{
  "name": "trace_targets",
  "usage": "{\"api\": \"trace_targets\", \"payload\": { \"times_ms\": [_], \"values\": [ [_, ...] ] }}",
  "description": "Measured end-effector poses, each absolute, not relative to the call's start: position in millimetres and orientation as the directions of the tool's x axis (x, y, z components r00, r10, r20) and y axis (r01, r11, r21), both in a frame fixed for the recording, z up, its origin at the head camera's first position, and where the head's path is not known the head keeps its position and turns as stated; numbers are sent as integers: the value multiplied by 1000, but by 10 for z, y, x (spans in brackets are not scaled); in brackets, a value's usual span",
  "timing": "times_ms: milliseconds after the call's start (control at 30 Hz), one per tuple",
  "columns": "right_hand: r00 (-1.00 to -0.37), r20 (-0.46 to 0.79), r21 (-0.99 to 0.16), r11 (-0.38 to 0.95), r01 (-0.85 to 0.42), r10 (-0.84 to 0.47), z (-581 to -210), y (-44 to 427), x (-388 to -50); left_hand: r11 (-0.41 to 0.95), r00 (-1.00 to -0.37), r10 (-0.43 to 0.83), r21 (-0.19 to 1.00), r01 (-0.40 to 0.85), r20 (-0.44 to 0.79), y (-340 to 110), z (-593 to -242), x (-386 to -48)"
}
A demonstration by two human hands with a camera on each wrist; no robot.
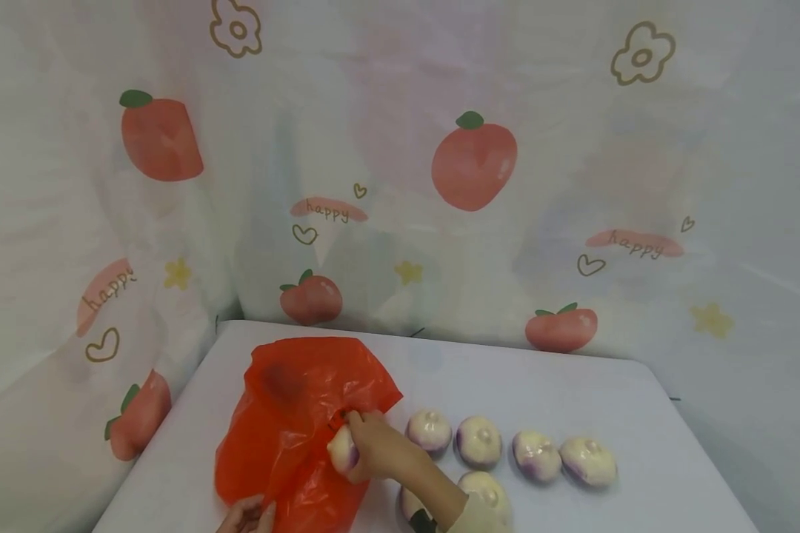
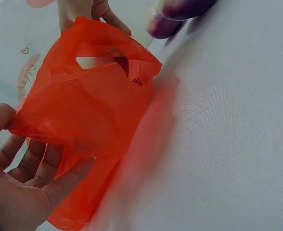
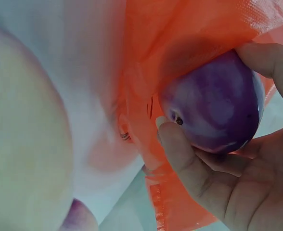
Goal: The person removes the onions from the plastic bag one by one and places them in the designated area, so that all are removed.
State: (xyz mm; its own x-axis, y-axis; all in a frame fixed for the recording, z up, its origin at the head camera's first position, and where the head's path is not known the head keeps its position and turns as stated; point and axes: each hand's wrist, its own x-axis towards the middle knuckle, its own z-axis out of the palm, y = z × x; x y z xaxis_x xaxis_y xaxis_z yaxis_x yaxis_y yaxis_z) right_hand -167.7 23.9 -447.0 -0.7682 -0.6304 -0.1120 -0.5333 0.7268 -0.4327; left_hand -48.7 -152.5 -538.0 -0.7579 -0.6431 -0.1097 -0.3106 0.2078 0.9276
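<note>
A thin red plastic bag lies on the table's left part, its loose mouth and handle hole showing in the left wrist view. At its near edge, my left hand holds the bag's rim between thumb and fingers. My right hand grips a purple-and-white turnip at the bag's right side. Purple skin and a dark root spot face the right wrist camera, and the turnip appears to touch the red plastic. Whether any part of it is inside the bag, I cannot tell.
Several more turnips stand in rows to the right of the bag, two partly hidden by my right forearm. The white table ends at a patterned curtain behind and to the left.
</note>
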Motion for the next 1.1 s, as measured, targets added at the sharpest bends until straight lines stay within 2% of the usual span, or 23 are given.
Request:
{"api": "trace_targets", "payload": {
  "times_ms": [100,300,567,867,1100],
  "values": [
    [-778,-148,-471,735,-487,-610,-4469,259,-1669,205,-760,-641,929,-308,-111,-1537,-5396,-494],
    [-784,-162,-514,729,-451,-599,-4464,276,-1677,203,-766,-641,954,-220,-40,-1549,-5412,-501],
    [-809,-128,-539,725,-429,-573,-4454,360,-1673,215,-748,-662,944,-249,-47,-1522,-5333,-497],
    [-800,15,-414,724,-551,-600,-4440,510,-1647,209,-749,-657,932,-296,-90,-1536,-5392,-499],
    [-803,17,-444,715,-540,-596,-4493,592,-1623,228,-758,-642,917,-328,-111,-1541,-5425,-491]
  ]
}}
